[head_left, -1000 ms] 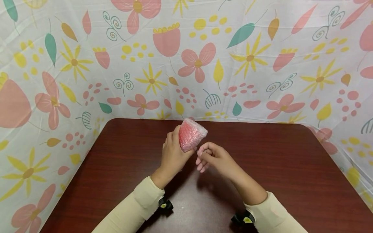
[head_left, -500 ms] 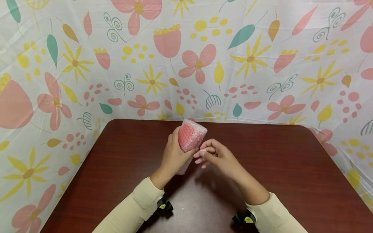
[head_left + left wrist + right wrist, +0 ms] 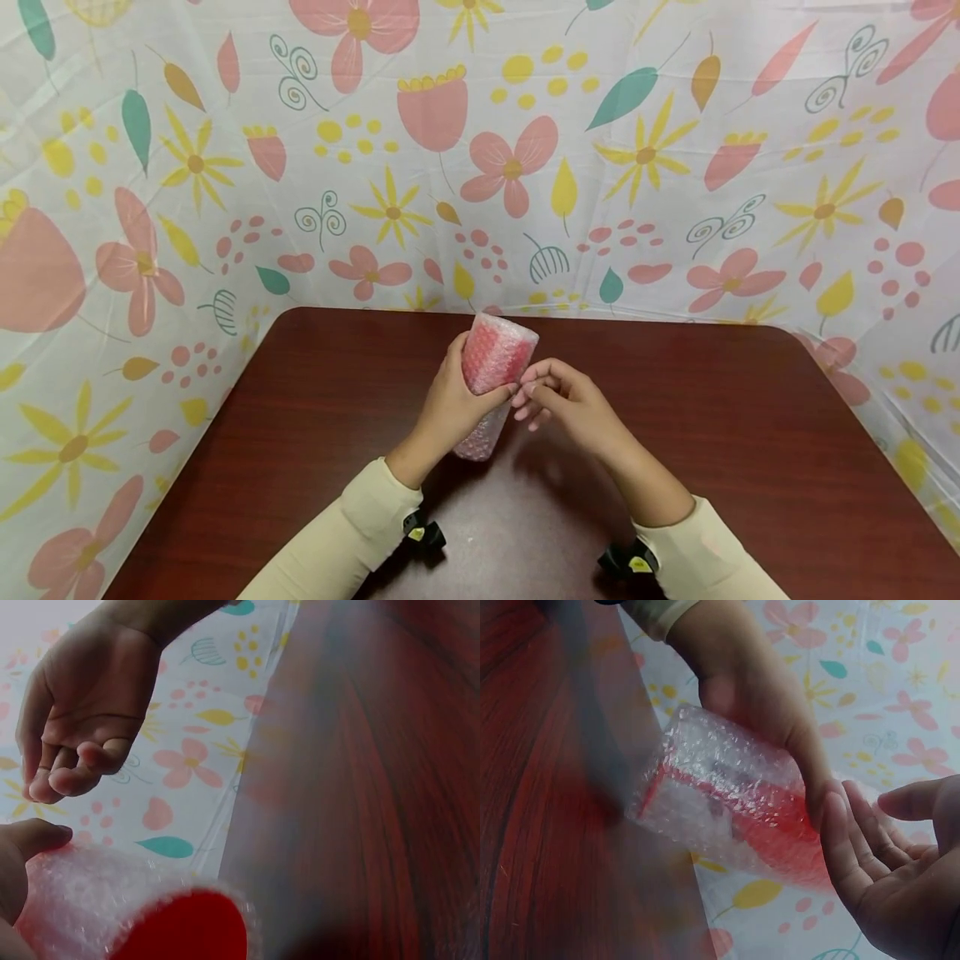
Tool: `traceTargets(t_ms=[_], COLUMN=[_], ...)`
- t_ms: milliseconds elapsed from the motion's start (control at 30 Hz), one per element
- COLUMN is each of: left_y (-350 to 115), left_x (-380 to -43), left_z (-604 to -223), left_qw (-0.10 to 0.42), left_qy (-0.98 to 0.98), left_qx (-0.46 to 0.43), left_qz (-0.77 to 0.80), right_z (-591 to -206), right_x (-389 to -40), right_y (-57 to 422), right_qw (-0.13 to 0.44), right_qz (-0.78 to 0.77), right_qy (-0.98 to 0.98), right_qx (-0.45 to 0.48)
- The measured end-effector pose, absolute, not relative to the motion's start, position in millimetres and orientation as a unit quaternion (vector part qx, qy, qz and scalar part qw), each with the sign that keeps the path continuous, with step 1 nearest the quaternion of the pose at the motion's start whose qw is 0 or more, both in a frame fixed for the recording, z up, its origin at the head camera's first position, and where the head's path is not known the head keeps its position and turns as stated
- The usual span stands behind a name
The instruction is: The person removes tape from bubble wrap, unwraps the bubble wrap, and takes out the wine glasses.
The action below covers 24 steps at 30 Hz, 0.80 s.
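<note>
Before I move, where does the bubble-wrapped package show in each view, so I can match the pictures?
Head: the bubble-wrapped package is just below centre, gripped by the left hand.
Left wrist: the package is at lower left, cut off by the bottom edge.
Right wrist: the package is near the centre, with the right hand at its lower right.
Landmark in all three: the red-brown table.

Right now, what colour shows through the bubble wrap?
Red. The wrapped thing shows it best in the left wrist view.

The table [image 3: 712,417] has a glossy, dark red-brown top with streaked wood grain and rounded far corners.
</note>
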<state>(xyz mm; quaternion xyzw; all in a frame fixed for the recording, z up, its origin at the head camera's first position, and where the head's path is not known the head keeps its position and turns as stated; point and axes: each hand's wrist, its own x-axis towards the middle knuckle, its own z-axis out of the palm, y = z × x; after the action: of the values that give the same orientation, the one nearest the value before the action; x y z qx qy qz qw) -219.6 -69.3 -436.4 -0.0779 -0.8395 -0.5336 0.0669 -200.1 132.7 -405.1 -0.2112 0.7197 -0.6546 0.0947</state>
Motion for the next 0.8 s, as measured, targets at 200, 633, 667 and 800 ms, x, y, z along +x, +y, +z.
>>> traceTargets(t_ms=[200,633,667,800], left_y=[-67.2,-55.5,-54.6,-52.8], left_x=[-218.2,-220.8,-220.3,-217.8], left_z=[-439.7,-462.1,-464.4,-472.0], left_qw=[0.002,-0.126,-0.133,-0.160], left_qy=[-0.820,-0.706,-0.707,-0.712], left_qx=[-0.058,-0.102,-0.104,-0.083], left_qz=[-0.569,-0.689,-0.687,-0.679], right_z=[-403.9,-409.6,-410.9,-414.1], right_x=[-202.2,-212.2,-213.0,-215.1], right_y=[136.4,138.0,138.1,137.1], right_qw=[0.074,0.023,0.013,-0.029], right_qz=[-0.651,-0.621,-0.609,-0.550], right_qy=[0.727,0.762,0.772,0.816], right_qx=[-0.207,-0.182,-0.181,-0.179])
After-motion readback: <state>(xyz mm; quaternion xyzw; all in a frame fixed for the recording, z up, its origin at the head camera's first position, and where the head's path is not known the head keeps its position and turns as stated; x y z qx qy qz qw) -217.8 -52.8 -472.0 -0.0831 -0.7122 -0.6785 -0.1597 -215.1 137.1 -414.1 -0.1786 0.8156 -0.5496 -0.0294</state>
